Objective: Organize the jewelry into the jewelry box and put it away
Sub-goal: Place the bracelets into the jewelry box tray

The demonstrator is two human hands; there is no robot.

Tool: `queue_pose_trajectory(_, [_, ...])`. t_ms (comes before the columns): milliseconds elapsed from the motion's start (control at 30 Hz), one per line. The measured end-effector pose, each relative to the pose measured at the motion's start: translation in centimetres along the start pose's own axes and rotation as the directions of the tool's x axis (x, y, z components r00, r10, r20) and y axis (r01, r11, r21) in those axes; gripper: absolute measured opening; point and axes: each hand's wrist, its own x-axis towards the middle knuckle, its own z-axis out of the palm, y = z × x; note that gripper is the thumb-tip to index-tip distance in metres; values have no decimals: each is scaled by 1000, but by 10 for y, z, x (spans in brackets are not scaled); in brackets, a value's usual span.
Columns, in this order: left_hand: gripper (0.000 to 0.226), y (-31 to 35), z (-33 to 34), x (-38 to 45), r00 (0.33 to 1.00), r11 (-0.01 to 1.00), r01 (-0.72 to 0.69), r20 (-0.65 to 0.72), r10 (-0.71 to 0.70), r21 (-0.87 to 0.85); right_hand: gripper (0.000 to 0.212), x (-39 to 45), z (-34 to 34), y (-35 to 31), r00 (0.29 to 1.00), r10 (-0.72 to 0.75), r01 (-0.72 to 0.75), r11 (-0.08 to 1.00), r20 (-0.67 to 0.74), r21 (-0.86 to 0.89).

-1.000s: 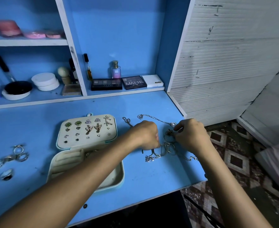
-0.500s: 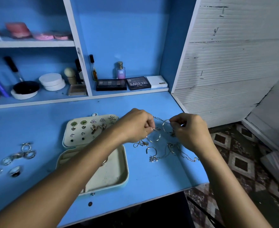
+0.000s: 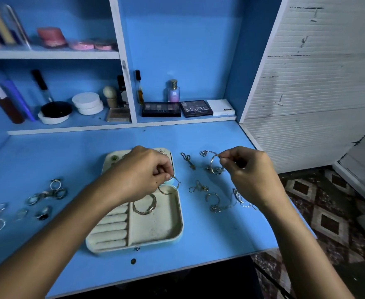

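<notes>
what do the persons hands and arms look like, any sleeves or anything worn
Both forearms are bare as far as the frame shows, with no sleeve in view. The left hand and right hand show no rings, watch, wristband or gloves. Nails look short and unpainted where visible. A small dark mark sits on the left hand.

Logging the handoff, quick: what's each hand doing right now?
Left hand: pinches a gold bangle over the jewelry box.
Right hand: pinches a thin hoop.
</notes>
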Motion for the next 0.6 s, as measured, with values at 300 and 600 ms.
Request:
queue_pose_trajectory(300, [37, -11, 17, -13, 999, 995, -26, 38, 30, -97, 14, -11, 9, -7, 999, -29, 29, 1000, 41, 3])
queue_pose_trajectory(600, [39, -16, 35, -12, 985, 983, -157, -54, 162, 92, 26, -21, 18, -12, 989, -60, 65, 997, 137, -32])
